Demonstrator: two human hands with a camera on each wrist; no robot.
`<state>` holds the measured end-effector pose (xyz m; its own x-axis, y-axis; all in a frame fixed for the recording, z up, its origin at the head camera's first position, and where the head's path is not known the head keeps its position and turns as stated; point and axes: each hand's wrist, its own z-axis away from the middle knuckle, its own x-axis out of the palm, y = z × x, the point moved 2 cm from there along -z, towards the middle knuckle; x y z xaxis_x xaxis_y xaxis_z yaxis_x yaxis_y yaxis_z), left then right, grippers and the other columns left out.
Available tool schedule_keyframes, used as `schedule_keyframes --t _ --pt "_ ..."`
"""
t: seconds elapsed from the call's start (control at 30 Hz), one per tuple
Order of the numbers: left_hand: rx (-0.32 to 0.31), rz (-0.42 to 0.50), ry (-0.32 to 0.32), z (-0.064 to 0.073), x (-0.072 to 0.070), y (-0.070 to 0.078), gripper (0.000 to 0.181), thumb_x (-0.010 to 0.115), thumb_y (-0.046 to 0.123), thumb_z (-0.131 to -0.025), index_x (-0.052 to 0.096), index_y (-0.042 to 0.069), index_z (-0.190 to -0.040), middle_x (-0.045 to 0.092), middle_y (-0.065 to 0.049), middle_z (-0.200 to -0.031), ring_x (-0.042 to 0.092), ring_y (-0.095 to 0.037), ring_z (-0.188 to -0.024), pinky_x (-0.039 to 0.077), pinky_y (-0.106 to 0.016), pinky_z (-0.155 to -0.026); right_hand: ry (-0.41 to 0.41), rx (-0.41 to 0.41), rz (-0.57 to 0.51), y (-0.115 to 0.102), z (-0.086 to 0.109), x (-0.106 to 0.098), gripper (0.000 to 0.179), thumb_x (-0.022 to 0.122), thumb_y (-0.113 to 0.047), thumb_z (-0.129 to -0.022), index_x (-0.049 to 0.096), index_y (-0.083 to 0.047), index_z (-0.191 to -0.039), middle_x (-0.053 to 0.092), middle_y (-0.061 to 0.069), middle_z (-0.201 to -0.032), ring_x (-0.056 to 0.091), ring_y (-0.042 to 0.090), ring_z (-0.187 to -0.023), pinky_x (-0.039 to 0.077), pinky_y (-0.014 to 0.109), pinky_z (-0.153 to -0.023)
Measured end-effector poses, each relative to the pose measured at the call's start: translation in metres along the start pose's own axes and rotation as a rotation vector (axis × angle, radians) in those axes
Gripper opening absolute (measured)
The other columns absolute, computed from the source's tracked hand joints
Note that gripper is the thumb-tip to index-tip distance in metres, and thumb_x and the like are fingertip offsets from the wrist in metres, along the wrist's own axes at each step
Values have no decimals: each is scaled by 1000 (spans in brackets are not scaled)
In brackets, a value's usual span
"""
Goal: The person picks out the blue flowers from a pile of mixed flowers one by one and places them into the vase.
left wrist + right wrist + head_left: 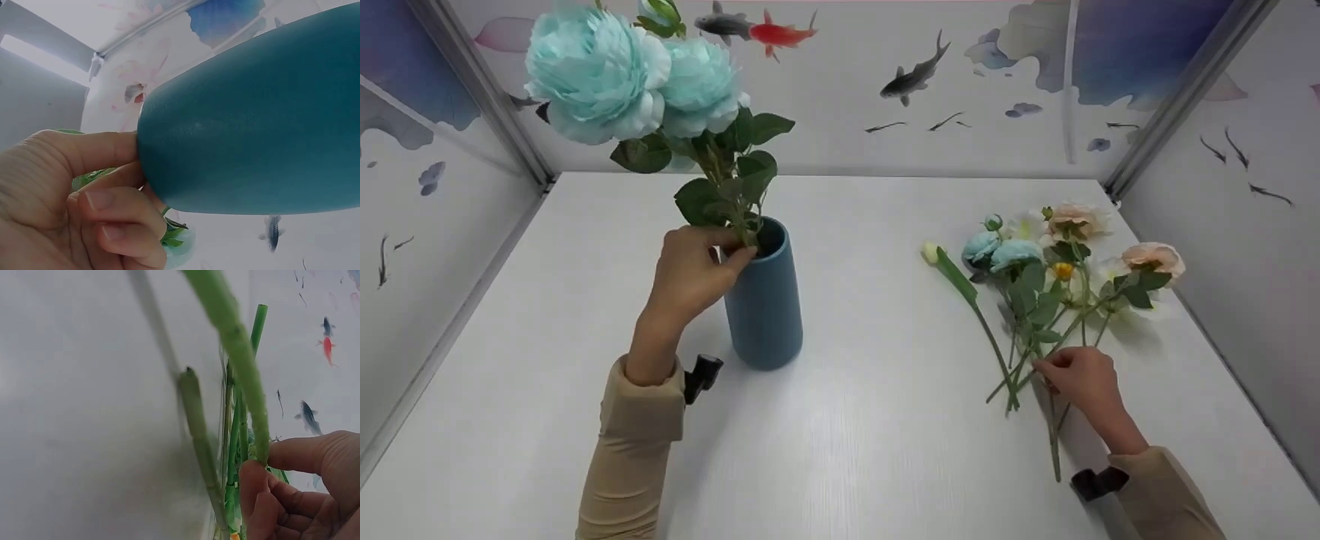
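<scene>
Tall turquoise flowers (596, 75) with green leaves stand in the mouth of a blue cylindrical vase (765, 315). My left hand (690, 270) pinches their stem just at the rim; in the left wrist view the vase (247, 118) hides the fingertips of that hand (107, 197). On the right side of the table, my right hand (1084, 379) pinches a green flower stem (1053, 435) among a loose bunch. The right wrist view shows thumb and finger of this hand (292, 489) on the stem (242, 354). I cannot tell which bloom it bears.
Around the held stem lie small blue flowers (1016, 253), peach flowers (1155, 259) and a white tulip (931, 253), their stems crossing. The white table (870, 420) is bounded by printed panels (840, 112) at the back and sides.
</scene>
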<state>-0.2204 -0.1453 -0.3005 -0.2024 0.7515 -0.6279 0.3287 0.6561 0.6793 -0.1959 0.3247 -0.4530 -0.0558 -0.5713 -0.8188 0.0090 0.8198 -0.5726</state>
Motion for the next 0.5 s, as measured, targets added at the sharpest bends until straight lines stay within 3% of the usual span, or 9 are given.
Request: schedule_keyframes --t 0.3,0.5 --pt "50 8 158 2 7 2 9 74 8 -78 76 0 -83 68 -11 -69 56 -22 -65 40 -30 -54 6 12 -1 -1 1 0 24 66 -15 -86 68 2 -69 58 2 -52 53 14 -47 40 27 -44" --pt "106 49 192 5 8 4 7 70 0 -76 74 -2 -81 69 -11 -70 57 -21 -62 41 -26 -53 43 0 -27 0 2 1 23 67 -13 -86 67 2 -69 57 3 -51 52 14 -45 39 25 -42"
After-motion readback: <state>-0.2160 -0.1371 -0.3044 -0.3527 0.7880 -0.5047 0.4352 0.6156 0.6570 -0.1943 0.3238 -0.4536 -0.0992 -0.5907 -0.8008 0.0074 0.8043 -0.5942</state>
